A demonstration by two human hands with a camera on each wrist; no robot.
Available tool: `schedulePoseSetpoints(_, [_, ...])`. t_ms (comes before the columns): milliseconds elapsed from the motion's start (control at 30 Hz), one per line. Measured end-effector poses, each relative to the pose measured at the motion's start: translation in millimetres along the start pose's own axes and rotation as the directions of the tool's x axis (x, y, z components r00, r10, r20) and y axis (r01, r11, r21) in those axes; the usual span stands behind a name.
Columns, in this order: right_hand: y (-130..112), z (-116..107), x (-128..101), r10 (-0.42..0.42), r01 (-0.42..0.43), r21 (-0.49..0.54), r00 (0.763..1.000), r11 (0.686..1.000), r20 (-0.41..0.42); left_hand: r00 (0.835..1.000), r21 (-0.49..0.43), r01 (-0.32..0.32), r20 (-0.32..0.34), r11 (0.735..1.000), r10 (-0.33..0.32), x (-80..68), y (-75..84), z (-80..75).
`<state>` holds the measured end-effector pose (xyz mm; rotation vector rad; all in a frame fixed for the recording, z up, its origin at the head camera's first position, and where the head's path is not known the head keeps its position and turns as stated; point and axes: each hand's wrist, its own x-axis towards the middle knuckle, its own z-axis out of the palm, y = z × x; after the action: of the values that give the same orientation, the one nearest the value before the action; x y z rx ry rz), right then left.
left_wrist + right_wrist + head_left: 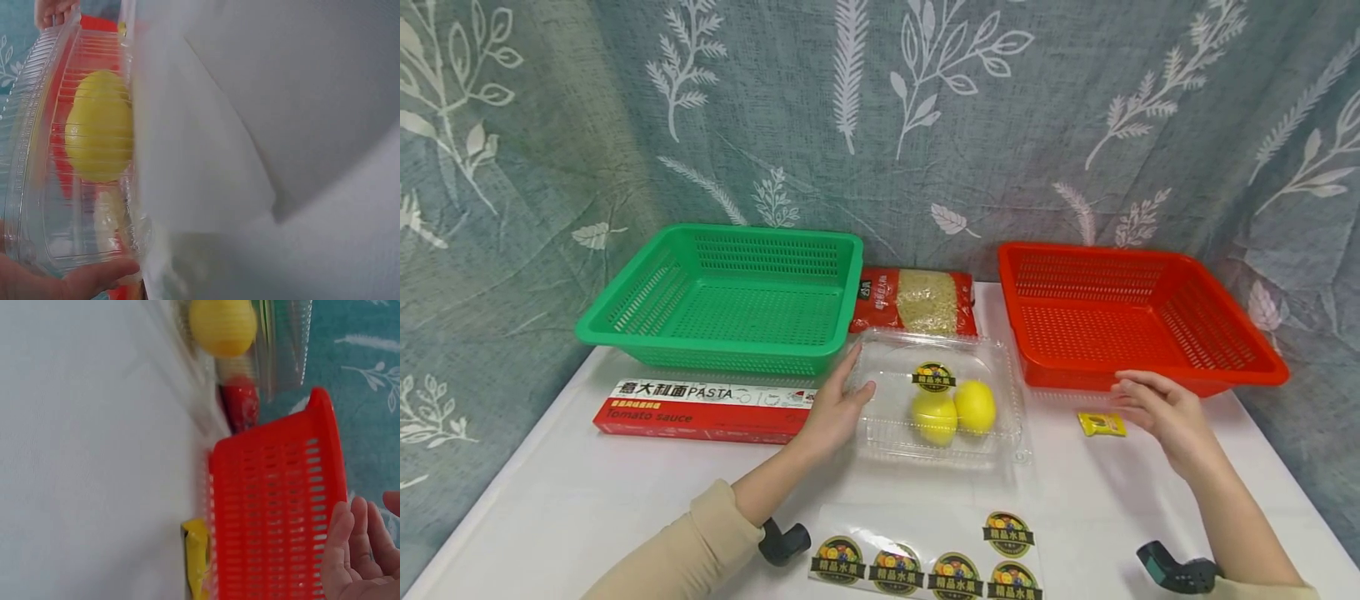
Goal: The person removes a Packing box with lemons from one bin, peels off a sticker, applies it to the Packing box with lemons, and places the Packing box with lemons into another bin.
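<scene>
A clear plastic clamshell box point(887, 367) stands mid-table with two lemons point(976, 407) inside and a round fruit sticker point(933, 377) on its lid. My left hand point(835, 410) holds the box at its left end. In the left wrist view, the thumb point(103, 275) lies along the near side, and the fingers are mostly hidden by the box. Over on the right, my right hand point(1168, 421) hovers by the front of the red basket point(1120, 375), fingers loosely bent and holding nothing. Just left of it lies a small yellow packet point(1102, 424).
A sheet of fruit stickers point(917, 525) lies at the table's front. On the left are a green basket point(715, 342) and, before it, a red-and-white pasta box point(700, 417). Behind the clamshell lies a red pasta bag point(917, 300), and a patterned curtain point(925, 167) hangs behind.
</scene>
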<state>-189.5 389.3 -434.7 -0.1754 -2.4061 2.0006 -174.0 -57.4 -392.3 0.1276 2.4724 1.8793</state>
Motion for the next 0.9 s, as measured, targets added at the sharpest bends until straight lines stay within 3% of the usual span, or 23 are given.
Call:
schedulePoseSetpoints(267, [11,-12,6,0.056,-0.052,0.116,0.998,0.992,-0.034,1.0,-0.031,-0.002,-0.004,1.0,0.002,-0.4,5.4,-1.4])
schedulePoseSetpoints(533, [9,-16,4,0.113,-0.107,0.141,0.993,0.984,-0.036,1.0,-0.06,-0.008,-0.008,0.998,0.008,-2.5,10.6,-1.2])
schedulePoseSetpoints(733, [-11,-14,-5,0.187,-0.18,0.179,0.982,0.967,-0.025,0.999,-0.075,-0.035,-0.014,0.997,0.034,-3.0,14.6,-1.9])
schedulePoseSetpoints(900, [-44,1,-23,0.195,-0.199,0.36,0.98,0.911,0.048,0.999,-0.078,-0.043,-0.021,0.996,0.042,-3.6,18.1,-2.5])
